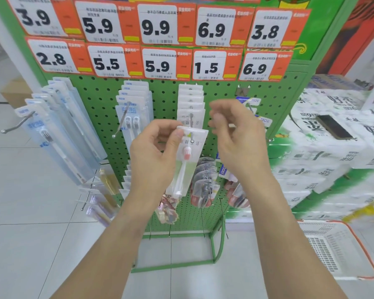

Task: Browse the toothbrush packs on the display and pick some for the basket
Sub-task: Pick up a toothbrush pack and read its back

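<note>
Toothbrush pack (185, 162), a clear plastic sleeve with a white card top holding a white brush with a pink head, hangs at the front tip of a metal hook (191, 134) in the middle of the green pegboard display (166, 98). Your left hand (153, 154) pinches the pack's top left corner between thumb and forefinger, the other fingers curled loosely behind it. Your right hand (235, 137) hovers just beside the pack on its right, fingers bent and slightly spread, holding nothing; it is blurred. More white packs (190, 100) hang behind on the same hook. Near the display's left edge hang long pale blue toothbrush packs (58, 126). Along its top edge sit two rows of orange and white price tags (160, 42). On the tiled floor at the display's lower right stands a white plastic basket with orange handles (333, 249). Stacked white tissue packs (328, 152) fill the right side.
</note>
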Demonstrator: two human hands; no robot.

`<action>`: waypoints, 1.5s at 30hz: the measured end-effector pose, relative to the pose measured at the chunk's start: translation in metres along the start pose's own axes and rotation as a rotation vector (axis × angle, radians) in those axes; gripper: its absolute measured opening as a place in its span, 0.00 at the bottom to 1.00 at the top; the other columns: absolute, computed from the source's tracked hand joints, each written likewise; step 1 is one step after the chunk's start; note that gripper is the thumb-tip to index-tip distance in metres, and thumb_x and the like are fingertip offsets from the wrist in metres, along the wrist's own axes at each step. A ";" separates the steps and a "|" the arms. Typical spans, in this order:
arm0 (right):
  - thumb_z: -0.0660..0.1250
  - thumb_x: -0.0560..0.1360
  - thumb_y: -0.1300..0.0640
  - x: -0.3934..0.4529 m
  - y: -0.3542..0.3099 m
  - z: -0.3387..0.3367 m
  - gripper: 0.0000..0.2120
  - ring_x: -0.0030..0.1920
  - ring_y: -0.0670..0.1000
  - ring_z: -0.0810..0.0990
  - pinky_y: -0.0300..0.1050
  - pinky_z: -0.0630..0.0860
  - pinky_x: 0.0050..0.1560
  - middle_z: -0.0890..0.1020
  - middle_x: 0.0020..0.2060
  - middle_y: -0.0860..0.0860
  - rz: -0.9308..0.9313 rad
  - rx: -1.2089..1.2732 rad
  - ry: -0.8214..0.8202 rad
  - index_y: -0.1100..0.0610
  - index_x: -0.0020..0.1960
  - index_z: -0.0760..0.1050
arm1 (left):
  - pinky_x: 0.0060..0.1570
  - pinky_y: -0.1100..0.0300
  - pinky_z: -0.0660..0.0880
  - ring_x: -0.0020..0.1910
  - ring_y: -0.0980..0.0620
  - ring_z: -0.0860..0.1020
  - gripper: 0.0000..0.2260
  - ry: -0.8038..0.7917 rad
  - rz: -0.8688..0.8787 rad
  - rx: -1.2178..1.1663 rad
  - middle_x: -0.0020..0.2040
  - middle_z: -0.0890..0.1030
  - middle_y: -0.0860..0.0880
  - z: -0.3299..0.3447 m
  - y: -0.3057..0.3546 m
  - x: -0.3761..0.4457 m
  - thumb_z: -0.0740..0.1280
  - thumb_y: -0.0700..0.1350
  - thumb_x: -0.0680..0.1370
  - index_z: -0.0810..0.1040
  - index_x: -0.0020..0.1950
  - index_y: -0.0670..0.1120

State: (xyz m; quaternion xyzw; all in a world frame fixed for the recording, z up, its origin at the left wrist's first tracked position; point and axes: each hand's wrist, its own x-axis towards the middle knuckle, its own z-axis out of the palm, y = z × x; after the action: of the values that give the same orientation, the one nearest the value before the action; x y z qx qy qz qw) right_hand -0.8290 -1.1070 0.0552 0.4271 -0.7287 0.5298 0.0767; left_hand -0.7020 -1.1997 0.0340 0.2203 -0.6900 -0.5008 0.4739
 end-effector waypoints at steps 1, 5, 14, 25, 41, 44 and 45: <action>0.62 0.82 0.61 0.008 -0.001 0.001 0.11 0.50 0.46 0.82 0.43 0.78 0.54 0.84 0.51 0.48 -0.031 -0.040 -0.014 0.55 0.60 0.80 | 0.46 0.70 0.74 0.43 0.62 0.80 0.08 0.000 0.003 0.006 0.43 0.83 0.56 0.000 0.000 0.000 0.70 0.40 0.80 0.80 0.49 0.54; 0.66 0.81 0.60 0.029 -0.002 0.004 0.09 0.44 0.43 0.78 0.24 0.69 0.45 0.83 0.52 0.47 -0.039 -0.210 -0.144 0.55 0.59 0.81 | 0.46 0.71 0.74 0.43 0.62 0.80 0.08 -0.006 0.016 0.038 0.43 0.83 0.57 -0.001 -0.001 0.002 0.70 0.40 0.80 0.80 0.49 0.54; 0.71 0.78 0.61 0.040 -0.002 0.004 0.05 0.38 0.42 0.79 0.27 0.71 0.40 0.83 0.39 0.43 0.066 -0.109 -0.267 0.52 0.51 0.82 | 0.46 0.70 0.75 0.44 0.61 0.81 0.08 -0.013 0.024 0.067 0.43 0.83 0.57 -0.001 -0.002 0.004 0.70 0.40 0.80 0.80 0.49 0.54; 0.68 0.79 0.63 0.035 -0.006 -0.005 0.10 0.47 0.49 0.81 0.41 0.76 0.51 0.80 0.48 0.50 -0.084 -0.252 -0.108 0.54 0.56 0.84 | 0.45 0.72 0.73 0.43 0.63 0.80 0.06 -0.014 0.017 0.072 0.43 0.83 0.57 -0.001 0.001 0.004 0.70 0.41 0.80 0.80 0.50 0.52; 0.69 0.77 0.69 -0.045 -0.018 -0.029 0.05 0.43 0.48 0.80 0.33 0.76 0.40 0.80 0.44 0.54 -0.212 -0.118 0.379 0.61 0.49 0.82 | 0.47 0.73 0.73 0.46 0.64 0.80 0.06 0.046 0.010 0.080 0.46 0.82 0.59 0.006 -0.002 0.000 0.69 0.43 0.81 0.79 0.54 0.53; 0.69 0.77 0.71 -0.064 -0.015 -0.030 0.07 0.42 0.48 0.79 0.40 0.77 0.38 0.79 0.44 0.52 -0.212 -0.075 0.439 0.60 0.47 0.81 | 0.50 0.73 0.73 0.51 0.65 0.80 0.07 0.067 -0.032 0.048 0.50 0.82 0.59 0.008 -0.003 -0.004 0.68 0.44 0.82 0.79 0.59 0.50; 0.69 0.77 0.71 -0.070 -0.014 -0.029 0.08 0.43 0.49 0.79 0.41 0.77 0.38 0.79 0.44 0.51 -0.205 -0.056 0.444 0.59 0.48 0.80 | 0.52 0.73 0.73 0.53 0.64 0.80 0.08 0.090 -0.048 0.031 0.53 0.82 0.58 0.009 -0.004 -0.008 0.68 0.43 0.82 0.79 0.61 0.48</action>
State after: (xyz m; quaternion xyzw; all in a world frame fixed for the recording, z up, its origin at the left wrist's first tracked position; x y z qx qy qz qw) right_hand -0.7858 -1.0458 0.0381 0.3694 -0.6614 0.5796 0.3002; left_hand -0.7074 -1.1907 0.0268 0.2665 -0.6702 -0.4910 0.4886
